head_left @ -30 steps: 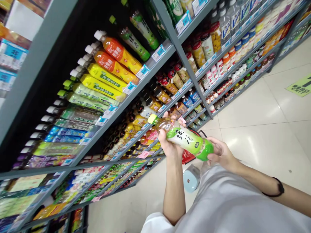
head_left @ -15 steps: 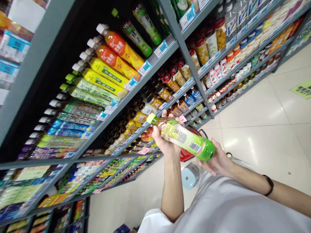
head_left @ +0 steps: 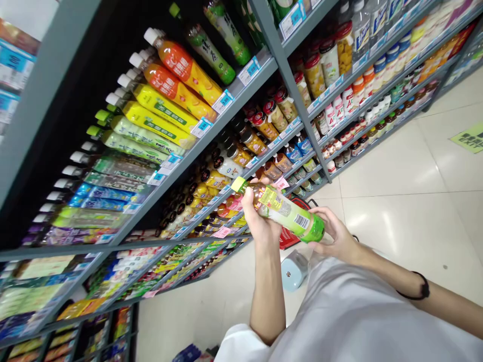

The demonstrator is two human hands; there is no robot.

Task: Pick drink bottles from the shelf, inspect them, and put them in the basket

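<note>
A plastic drink bottle [head_left: 289,213] with a lime-green cap and a green base lies slanted in front of me, its yellow text panel and barcode facing up. My left hand [head_left: 262,226] is closed around the neck end, thumb along the near side just below the cap; its other fingers are mostly hidden behind the bottle. At the base end, my right hand [head_left: 339,239] curves its fingers and thumb round the green bottom. The cap looks screwed on.
Shelves of bottled drinks [head_left: 188,63] rise on the left, with price tags [head_left: 223,102] along their edges. Jars [head_left: 316,75] fill the shelves beyond. On the tiled floor below the bottle are a red basket [head_left: 287,239] and a light-blue object [head_left: 293,271].
The bottle's base has shifted up and left in view, and the bottle looks slightly smaller. My right hand has moved with it, its fingers now further round the base. The left hand keeps its hold.
</note>
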